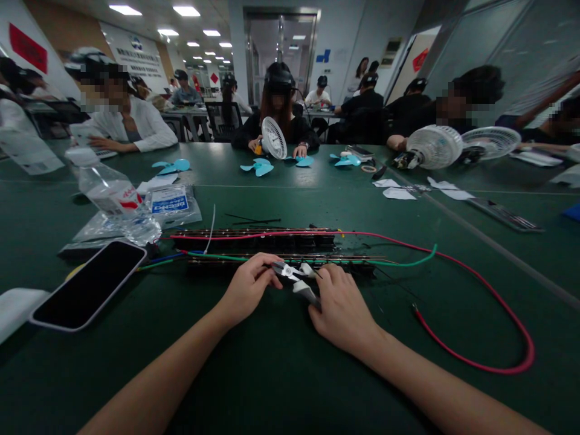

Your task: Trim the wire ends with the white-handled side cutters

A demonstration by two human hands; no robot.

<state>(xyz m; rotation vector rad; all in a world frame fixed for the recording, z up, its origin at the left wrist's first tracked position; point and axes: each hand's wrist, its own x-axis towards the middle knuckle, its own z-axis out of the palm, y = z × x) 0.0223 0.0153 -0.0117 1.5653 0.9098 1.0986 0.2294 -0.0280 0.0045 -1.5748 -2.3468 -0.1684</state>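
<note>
My right hand (344,305) is closed around the handles of a pair of cutting pliers (289,270), whose pale handles stand apart and whose jaws point left. The jaws meet the fingertips of my left hand (249,284), which are pinched together; what lies between them is hidden. Just beyond both hands is a long black strip-like assembly (208,261) with metal along its top, and a green wire (408,263) runs along it. Behind it lies a second black strip (299,240), with a red wire (380,235) across it that loops round to the right.
On the left are a phone (90,284), a plastic bottle (113,196) and a plastic bag (185,208). A white cable tie (211,229) sticks up from the near strip. Across the table, people handle fan parts, with several blue fan blades (257,167) lying there.
</note>
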